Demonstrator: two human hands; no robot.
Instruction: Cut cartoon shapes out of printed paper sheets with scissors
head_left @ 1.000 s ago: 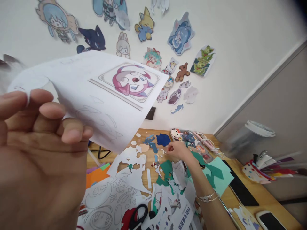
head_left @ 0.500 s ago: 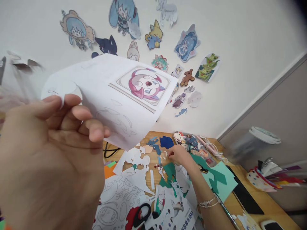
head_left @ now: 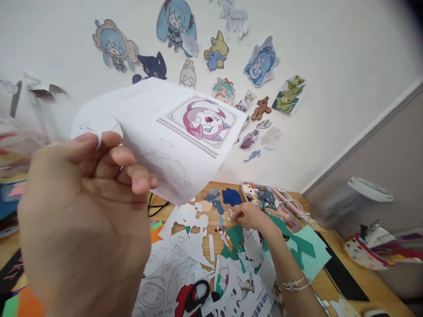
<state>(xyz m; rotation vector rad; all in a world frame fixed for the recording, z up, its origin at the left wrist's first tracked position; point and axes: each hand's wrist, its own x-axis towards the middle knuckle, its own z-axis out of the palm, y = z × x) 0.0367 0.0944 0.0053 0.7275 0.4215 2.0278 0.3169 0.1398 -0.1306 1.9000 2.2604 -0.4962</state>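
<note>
My left hand [head_left: 99, 193] is raised close to the camera, thumb and fingers pinching the edge of a curled white paper sheet [head_left: 145, 110]. The sheet bears a printed pink-and-white character in a frame, with thin outline shapes below. A rounded white paper part [head_left: 99, 124] with a small mark shows at the thumb; I cannot tell if it is separate. My right hand [head_left: 251, 216], with a bracelet on its wrist, is low over the desk beside small paper cutouts [head_left: 228, 214]. Its fingers are bent together, and whatever is between them is too small to make out.
Black-handled scissors [head_left: 197, 296] lie among paper scraps and an outline-printed sheet [head_left: 165, 273]. Beyond my right hand are a blue cutout [head_left: 231, 197] and a pencil case [head_left: 264, 196]. Green paper [head_left: 313, 248] and a pen holder [head_left: 365, 251] are right. Character cutouts cover the wall [head_left: 211, 13].
The view has swung slightly left, showing more of the desk's left side. My left hand and its sheet sit a little further right in the picture. My right hand stays by the cutouts.
</note>
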